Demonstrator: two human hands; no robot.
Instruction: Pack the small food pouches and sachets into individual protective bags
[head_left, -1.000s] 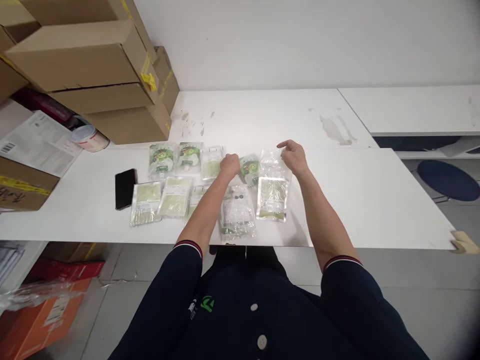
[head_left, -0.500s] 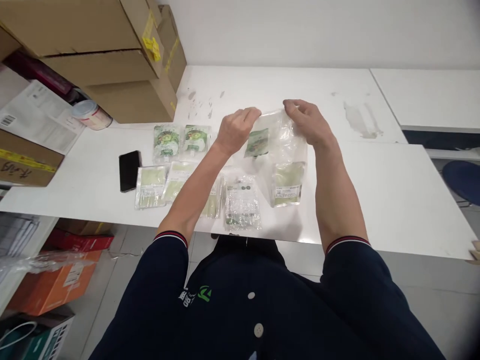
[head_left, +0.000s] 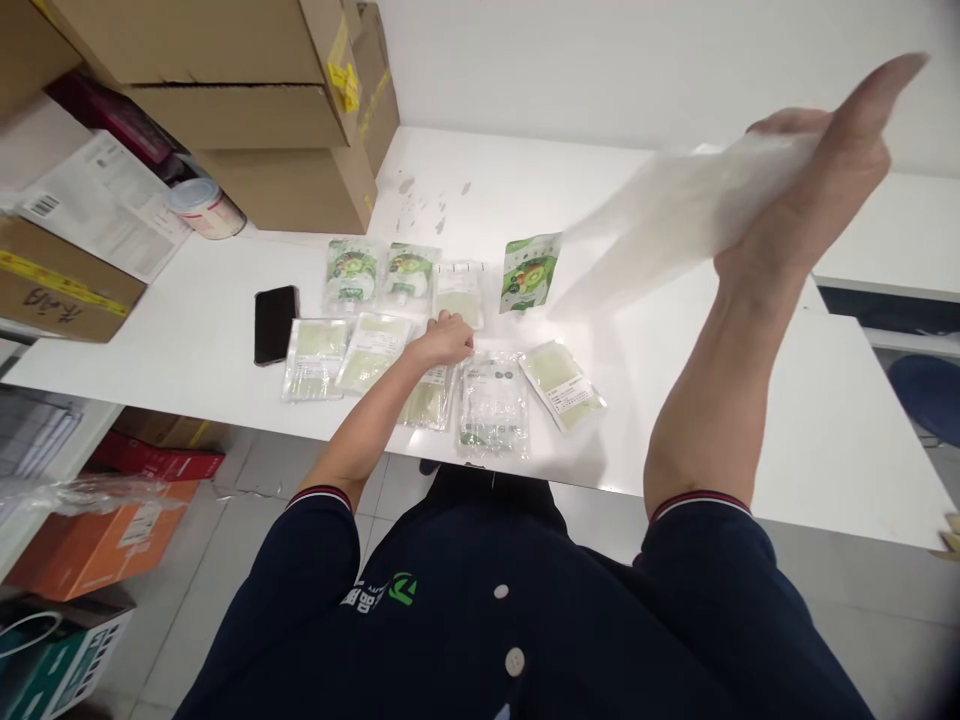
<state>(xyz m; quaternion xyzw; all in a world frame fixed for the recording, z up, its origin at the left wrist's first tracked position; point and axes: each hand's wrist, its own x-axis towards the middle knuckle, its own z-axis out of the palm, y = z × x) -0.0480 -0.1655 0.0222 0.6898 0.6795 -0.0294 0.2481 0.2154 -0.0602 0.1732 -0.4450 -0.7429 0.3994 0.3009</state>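
White worktop [head_left: 810, 430]; one dark phone [head_left: 274, 325]; four pale-green packets [head_left: 315, 360]; two green fruit-print pouches [head_left: 351, 272]; left hand [head_left: 450, 340] over packets, fingers curled, cannot tell if holding; one clear bag [head_left: 493, 405]; third pouch [head_left: 530, 272], tilted; fifth packet [head_left: 562, 385], skewed; right hand [head_left: 810, 190] raised, thumb splayed, gripping blurred clear plastic [head_left: 660, 225].

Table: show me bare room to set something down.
Bare: the table right of the right forearm, and the patch between that forearm and the rightmost pale pouch. Crowded: from phone to that pouch, around the left hand.
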